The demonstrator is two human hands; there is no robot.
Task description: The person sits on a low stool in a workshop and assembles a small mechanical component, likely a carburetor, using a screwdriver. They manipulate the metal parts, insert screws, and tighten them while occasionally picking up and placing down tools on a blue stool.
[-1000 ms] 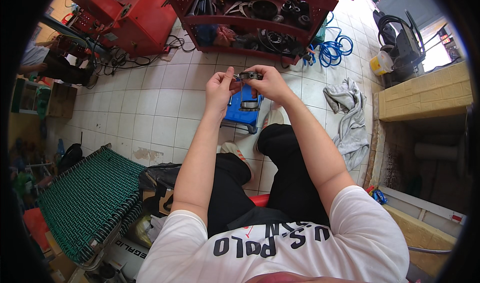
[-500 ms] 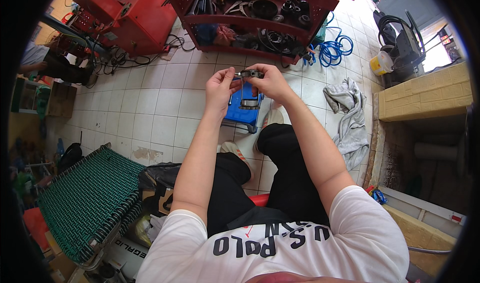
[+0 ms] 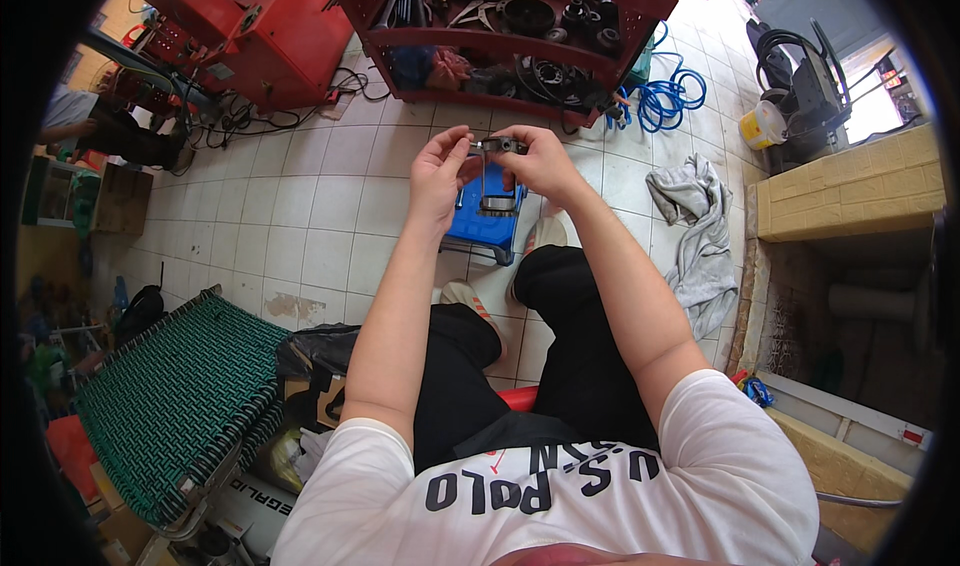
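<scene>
In front of me my right hand grips a small dark metal machine part, holding it above a blue plastic stool. My left hand is at the part's left end, its thumb and fingers bent close together. Whatever lies between those fingertips is too small to make out. Below the hands, a round metal part with a toothed edge shows over the stool top. A thin upright piece between it and the held part is partly hidden by my fingers.
A red tool cart loaded with metal parts stands ahead. Blue hose coils beside it. A grey cloth lies on the floor at right. A green woven lounger is at left. Someone's legs show far left.
The fingers of my left hand have shifted slightly, the index finger lifting a little away from the thumb. My right hand keeps its hold on the metal part.
</scene>
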